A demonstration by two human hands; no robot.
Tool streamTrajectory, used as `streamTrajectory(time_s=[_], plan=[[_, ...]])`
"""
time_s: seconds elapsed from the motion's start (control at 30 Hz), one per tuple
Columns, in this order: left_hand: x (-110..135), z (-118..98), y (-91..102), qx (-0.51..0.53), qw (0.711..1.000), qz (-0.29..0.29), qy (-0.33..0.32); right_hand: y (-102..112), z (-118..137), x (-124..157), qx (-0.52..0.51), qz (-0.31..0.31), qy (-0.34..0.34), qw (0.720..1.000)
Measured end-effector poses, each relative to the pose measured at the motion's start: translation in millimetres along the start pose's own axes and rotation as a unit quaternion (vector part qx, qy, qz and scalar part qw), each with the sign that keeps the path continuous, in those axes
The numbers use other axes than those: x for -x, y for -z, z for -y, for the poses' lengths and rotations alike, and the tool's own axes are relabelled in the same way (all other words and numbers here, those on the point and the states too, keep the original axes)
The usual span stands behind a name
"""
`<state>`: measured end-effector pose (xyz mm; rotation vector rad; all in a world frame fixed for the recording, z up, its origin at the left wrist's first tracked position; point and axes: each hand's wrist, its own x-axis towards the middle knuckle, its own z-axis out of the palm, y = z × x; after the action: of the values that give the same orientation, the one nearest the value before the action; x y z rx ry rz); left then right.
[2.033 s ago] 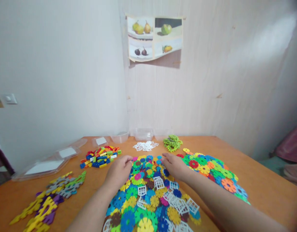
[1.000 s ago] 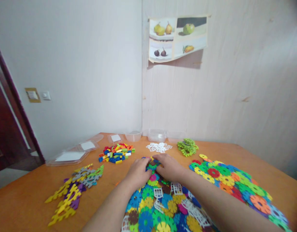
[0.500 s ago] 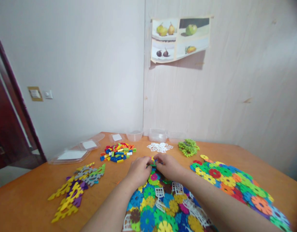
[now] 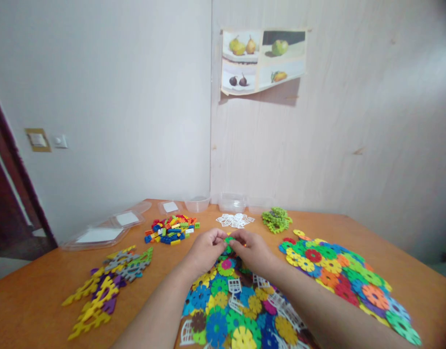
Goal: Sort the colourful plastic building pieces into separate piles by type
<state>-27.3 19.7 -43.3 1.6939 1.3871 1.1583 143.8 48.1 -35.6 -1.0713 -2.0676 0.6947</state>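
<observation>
My left hand [image 4: 209, 248] and my right hand [image 4: 252, 249] meet above the near pile, their fingers pinched on a green notched plastic disc [image 4: 228, 239] between them. A bit of orange shows by the right fingers; I cannot tell if it is in the grip. Under both hands spreads a heap of notched discs [image 4: 216, 327] in blue, green, yellow, brown and pink. White plastic window frames [image 4: 235, 286] are mixed into that heap. The forearms cover parts of it on both sides.
On the orange table lie yellow, grey and purple interlocking pieces [image 4: 104, 291], colourful building bricks [image 4: 172, 230], white window pieces [image 4: 235, 220], green pieces [image 4: 277, 220] and another disc pile [image 4: 344, 271]. Clear plastic tubs [image 4: 197, 204] and lids [image 4: 99, 236] stand along the back and left.
The green disc has turned from nearly edge-on to more face-on between my fingers. My hands stay together over the pile. The whole view has shifted slightly, with things sliding left.
</observation>
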Motion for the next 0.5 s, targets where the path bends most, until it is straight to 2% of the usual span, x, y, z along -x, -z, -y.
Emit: streamTrajectory(time_s=[0.1, 0.17, 0.27, 0.33, 0.43, 0.5], plan=[[1.4, -4.9, -0.8, 0.006, 1.000, 0.007, 0.002, 4.3, -6.9, 2.6, -0.029, -0.026, -0.034, 0.999], [1.4, -6.4, 0.7, -0.017, 1.000, -0.009, 0.004, 18.3, -16.0, 3.8, -0.010, -0.063, -0.042, 0.997], [0.1, -5.6, 4.6, -0.072, 0.996, -0.051, 0.009, 55.9, -35.5, 7.2, 0.091, -0.139, -0.080, 0.983], [-1.4, -3.0, 7.0, -0.106, 0.991, -0.075, 0.016, 85.8, -50.9, 11.5, 0.173, -0.183, -0.126, 0.959], [-3.5, 3.3, 9.0, -0.139, 0.987, -0.085, 0.014, 124.3, -75.3, 20.2, 0.247, -0.204, -0.205, 0.925], [-4.7, 8.3, 9.6, -0.152, 0.985, -0.086, 0.007, 140.8, -91.5, 25.9, 0.274, -0.212, -0.250, 0.904]])
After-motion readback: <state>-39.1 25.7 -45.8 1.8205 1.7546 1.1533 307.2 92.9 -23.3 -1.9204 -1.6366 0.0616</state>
